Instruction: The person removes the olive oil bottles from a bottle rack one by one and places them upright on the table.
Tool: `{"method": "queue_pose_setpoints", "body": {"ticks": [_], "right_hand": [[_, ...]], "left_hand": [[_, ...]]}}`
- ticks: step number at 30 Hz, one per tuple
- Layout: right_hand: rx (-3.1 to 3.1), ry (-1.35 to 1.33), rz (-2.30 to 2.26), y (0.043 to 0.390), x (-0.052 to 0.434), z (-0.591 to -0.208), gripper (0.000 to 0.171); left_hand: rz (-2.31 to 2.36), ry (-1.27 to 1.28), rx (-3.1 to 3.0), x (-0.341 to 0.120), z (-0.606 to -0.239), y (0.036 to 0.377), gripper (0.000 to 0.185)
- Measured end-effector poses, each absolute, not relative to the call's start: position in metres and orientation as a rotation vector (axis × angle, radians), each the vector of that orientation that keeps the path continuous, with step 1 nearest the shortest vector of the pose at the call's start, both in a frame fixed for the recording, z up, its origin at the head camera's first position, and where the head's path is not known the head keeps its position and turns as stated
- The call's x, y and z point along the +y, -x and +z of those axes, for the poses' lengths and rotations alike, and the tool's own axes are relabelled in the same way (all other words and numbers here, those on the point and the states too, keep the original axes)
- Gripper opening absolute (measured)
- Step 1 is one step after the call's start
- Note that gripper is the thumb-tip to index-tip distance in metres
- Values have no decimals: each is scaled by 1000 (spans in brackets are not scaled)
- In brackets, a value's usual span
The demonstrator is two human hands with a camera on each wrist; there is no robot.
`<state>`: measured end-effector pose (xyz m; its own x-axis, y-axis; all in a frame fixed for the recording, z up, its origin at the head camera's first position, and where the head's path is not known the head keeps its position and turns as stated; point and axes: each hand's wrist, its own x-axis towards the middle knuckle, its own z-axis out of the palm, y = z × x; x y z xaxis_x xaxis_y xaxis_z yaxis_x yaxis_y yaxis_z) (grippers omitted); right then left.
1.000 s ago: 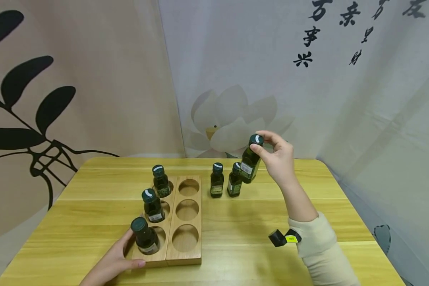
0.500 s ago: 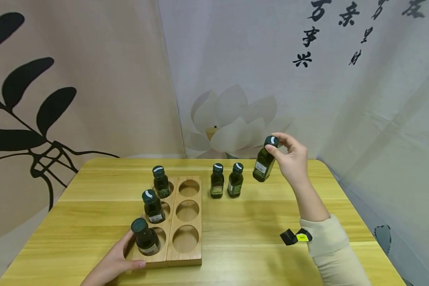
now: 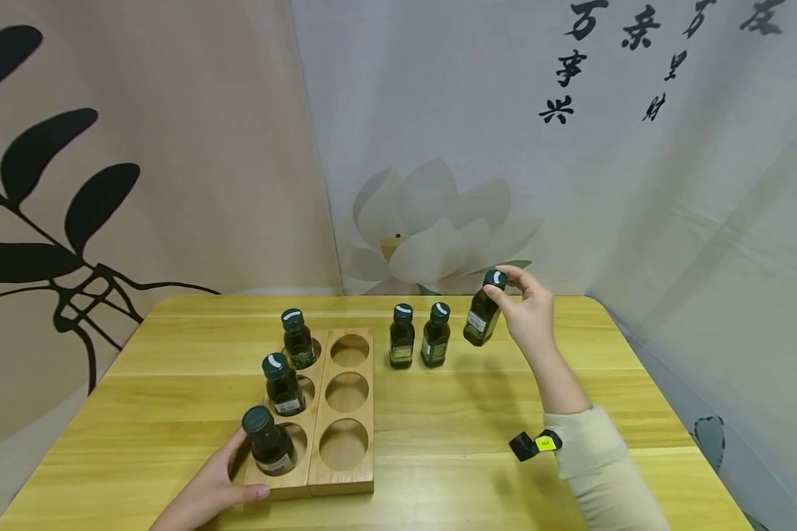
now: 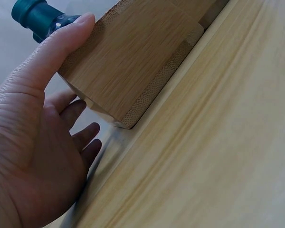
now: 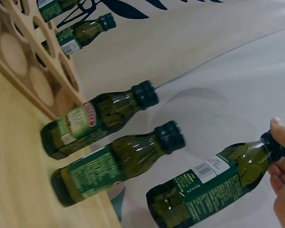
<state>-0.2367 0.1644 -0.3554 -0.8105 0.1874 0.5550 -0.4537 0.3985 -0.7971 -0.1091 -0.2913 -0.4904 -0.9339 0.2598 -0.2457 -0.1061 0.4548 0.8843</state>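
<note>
Right hand (image 3: 531, 313) pinches dark-green glass bottle (image 3: 481, 322) by its cap and neck, thumb on near side. Bottle off desk (image 3: 438, 442), tilted, just right of two standing bottles (image 3: 401, 346). Left hand (image 3: 206, 483) at near left corner of left wooden rack (image 3: 300, 480): thumb against near end, other fingers loose, set wide from thumb. Three capped bottles (image 3: 285, 389) in its holes. Right wooden rack (image 3: 365, 476) touches it, three round holes.
</note>
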Motion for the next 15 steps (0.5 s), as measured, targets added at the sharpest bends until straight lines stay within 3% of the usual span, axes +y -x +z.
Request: {"method": "queue_pose_setpoints", "body": {"ticks": [15], "right_hand": [[-2067,-149,1467,252,164,-406,31]], "left_hand": [[1482,-132,2363,-290,-489,109,103]]}}
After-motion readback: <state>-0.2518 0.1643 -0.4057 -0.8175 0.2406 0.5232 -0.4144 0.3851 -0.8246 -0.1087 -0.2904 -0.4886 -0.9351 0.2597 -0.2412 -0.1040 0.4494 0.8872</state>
